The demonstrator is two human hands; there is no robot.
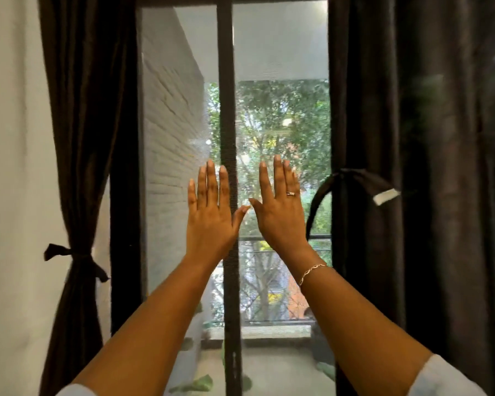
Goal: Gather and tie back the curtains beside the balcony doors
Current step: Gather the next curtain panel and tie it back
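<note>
Left hand [209, 215], right hand [280, 212]: fingers [212, 181] straight (holding nothing); right curtain [383, 110] seemingly untied.

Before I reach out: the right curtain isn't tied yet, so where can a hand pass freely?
Open room lies between the right hand and the right curtain, up to its looping tie strap, and between the left hand and the tied left curtain. The middle is crowded: the two hands nearly touch before the centre door post.
</note>
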